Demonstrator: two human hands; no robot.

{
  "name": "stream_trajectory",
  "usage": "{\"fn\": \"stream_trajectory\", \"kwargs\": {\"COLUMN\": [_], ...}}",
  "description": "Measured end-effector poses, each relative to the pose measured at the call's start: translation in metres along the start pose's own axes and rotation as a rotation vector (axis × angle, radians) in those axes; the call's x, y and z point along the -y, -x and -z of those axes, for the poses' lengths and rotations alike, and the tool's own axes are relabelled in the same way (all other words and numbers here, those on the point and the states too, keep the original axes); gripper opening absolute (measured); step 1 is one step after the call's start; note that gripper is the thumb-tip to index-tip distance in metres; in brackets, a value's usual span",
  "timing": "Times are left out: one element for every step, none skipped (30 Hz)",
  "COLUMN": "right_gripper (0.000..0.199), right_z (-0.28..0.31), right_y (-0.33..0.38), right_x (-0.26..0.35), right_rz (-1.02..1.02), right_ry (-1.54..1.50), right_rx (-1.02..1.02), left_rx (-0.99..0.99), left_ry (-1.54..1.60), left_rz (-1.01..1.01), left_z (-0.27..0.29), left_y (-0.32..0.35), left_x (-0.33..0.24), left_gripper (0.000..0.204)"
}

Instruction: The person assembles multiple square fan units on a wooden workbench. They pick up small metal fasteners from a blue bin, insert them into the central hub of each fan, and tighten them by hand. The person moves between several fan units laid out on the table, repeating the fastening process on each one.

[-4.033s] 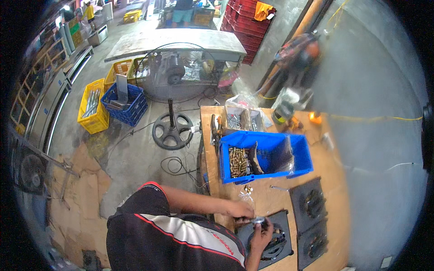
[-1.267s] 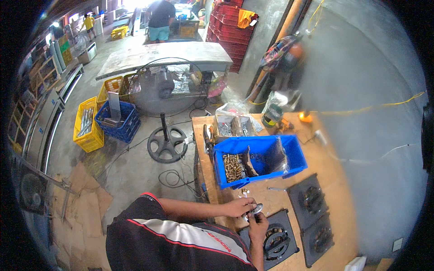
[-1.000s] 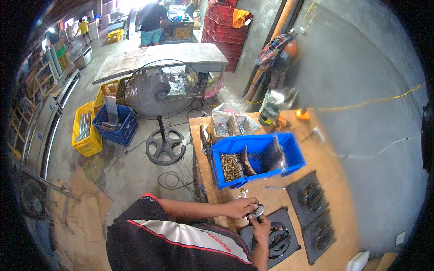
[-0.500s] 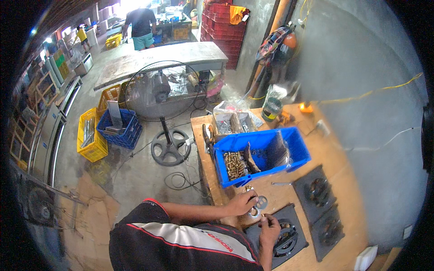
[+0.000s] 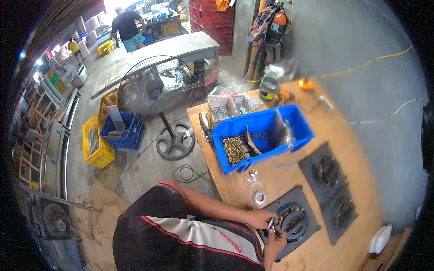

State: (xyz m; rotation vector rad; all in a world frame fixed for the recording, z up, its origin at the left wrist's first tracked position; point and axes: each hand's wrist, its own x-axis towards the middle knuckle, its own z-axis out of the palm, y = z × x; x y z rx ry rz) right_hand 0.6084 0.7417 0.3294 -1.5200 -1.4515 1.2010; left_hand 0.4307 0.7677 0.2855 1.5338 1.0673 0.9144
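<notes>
My left hand [image 5: 261,219] and my right hand [image 5: 275,240] are close together over the near left edge of a dark square plate [image 5: 307,227] with a round burner-like centre. Between my left fingertips is a small, thin pale-and-dark piece [image 5: 270,224], seen nearly edge-on; its kind is unclear. My right fingers are pinched just below it, and what they hold is too small to name. A silvery ring [image 5: 259,197] lies on the wooden table [image 5: 235,189] beyond my hands. Beyond that are small brass pieces and thin white scraps [image 5: 253,179].
A blue bin [image 5: 262,156] holds brass fittings [image 5: 234,150] behind cardboard dividers. Two more dark plates [image 5: 323,169] lie at the right. Pliers [image 5: 205,124], a small box of metal parts [image 5: 221,112] and a green tub [image 5: 269,88] stand farther back. A fan [image 5: 156,86] stands left of the table.
Both hands have drawn nearer to me and together, from beside the silvery ring to the plate's edge. The grey disc at my left fingers no longer shows face-on. My view has shifted.
</notes>
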Motion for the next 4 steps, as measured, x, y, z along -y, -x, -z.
{"fn": "stream_trajectory", "kwargs": {"right_gripper": [0.022,0.024,0.025,0.027], "right_z": [0.002,0.009,0.016,0.022], "right_y": [0.005,0.010,0.013,0.016], "right_x": [0.000,0.003,-0.004,-0.026], "right_rz": [0.018,-0.077,-0.061,-0.046], "right_ry": [-0.006,-0.009,-0.005,-0.001], "right_rx": [-0.039,-0.011,-0.056,-0.096], "left_rx": [-0.039,0.133,0.187,0.237], "left_ry": [-0.069,0.007,-0.030,-0.065], "left_rz": [-0.051,0.151,0.034,-0.080], "left_z": [-0.007,-0.017,-0.024,-0.029], "left_y": [-0.004,-0.013,-0.018,-0.020], "left_x": [-0.004,0.003,0.001,-0.004], "left_gripper": [0.036,0.051,0.052,0.053]}}
